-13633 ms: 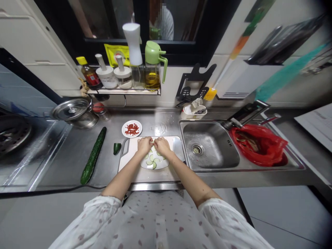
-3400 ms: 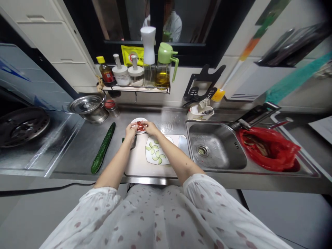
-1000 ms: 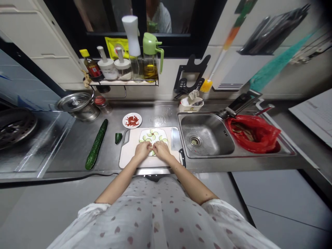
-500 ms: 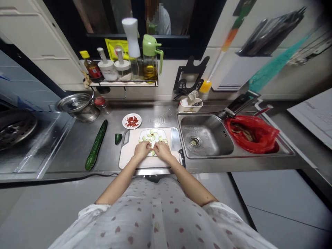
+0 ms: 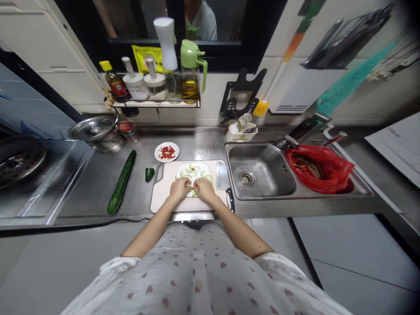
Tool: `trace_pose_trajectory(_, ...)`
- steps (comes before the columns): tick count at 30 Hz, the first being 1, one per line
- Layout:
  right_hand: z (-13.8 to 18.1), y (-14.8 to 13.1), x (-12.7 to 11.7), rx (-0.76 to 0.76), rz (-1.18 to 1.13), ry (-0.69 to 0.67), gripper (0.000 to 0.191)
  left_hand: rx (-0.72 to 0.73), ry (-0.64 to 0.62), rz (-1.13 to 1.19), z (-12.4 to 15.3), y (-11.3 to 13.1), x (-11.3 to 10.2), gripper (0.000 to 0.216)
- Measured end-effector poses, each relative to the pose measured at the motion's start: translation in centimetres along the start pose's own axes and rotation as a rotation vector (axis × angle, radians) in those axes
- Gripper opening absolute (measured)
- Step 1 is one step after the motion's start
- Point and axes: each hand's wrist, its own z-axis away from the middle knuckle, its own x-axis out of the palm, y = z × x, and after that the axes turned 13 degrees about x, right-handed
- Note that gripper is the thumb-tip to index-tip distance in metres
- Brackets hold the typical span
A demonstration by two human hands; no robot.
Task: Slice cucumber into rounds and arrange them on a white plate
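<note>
A white plate [image 5: 205, 168] with several cucumber slices [image 5: 191, 169] lies on a pale cutting board [image 5: 164, 192]. My left hand [image 5: 179, 189] and my right hand [image 5: 204, 190] meet over the plate's near edge, fingertips pinched together at a slice. What the fingers grip is too small to make out. A small dish of red bits [image 5: 167, 152] sits just beyond the board. A cleaver [image 5: 222, 177] lies along the board's right side.
A whole cucumber [image 5: 121, 182] and a cut cucumber end [image 5: 149, 174] lie left of the board. The sink [image 5: 260, 176] is to the right, with a red bag [image 5: 320, 168] beside it. A lidded pot [image 5: 96, 136] and a condiment shelf [image 5: 154, 103] stand at the back.
Earlier both hands were at the dish of red bits; since then they came back to the plate's near edge. Over the last second they barely moved.
</note>
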Motion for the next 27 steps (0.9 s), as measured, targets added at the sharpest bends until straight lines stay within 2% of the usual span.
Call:
trace_pose_trajectory(4,0.0,0.3,-0.4,0.021,-0.079,0.031,0.014,-0.008,0.015,0.027,0.0,0.0,-0.3,0.012)
trace_pose_trajectory(11,-0.1,2.1,-1.1,0.068,-0.364,0.206,0.015,-0.049,0.125,0.109,-0.4,-0.9,-1.3,0.015)
trace_pose_trajectory(16,1.1,3.8,-1.0,0.105,-0.514,0.315,0.018,-0.07,0.215,0.142,-0.6,-2.9,-2.3,0.018)
trace_pose_trajectory(22,3.1,4.5,-0.8,0.178,-0.526,0.323,0.02,-0.214,0.326,0.089,-1.5,-6.0,-4.3,0.021)
trace_pose_trajectory(27,3.6,4.5,-1.0,0.197,-0.526,0.336,0.022,-0.294,0.395,0.041,-3.0,-8.1,-6.1,0.022)
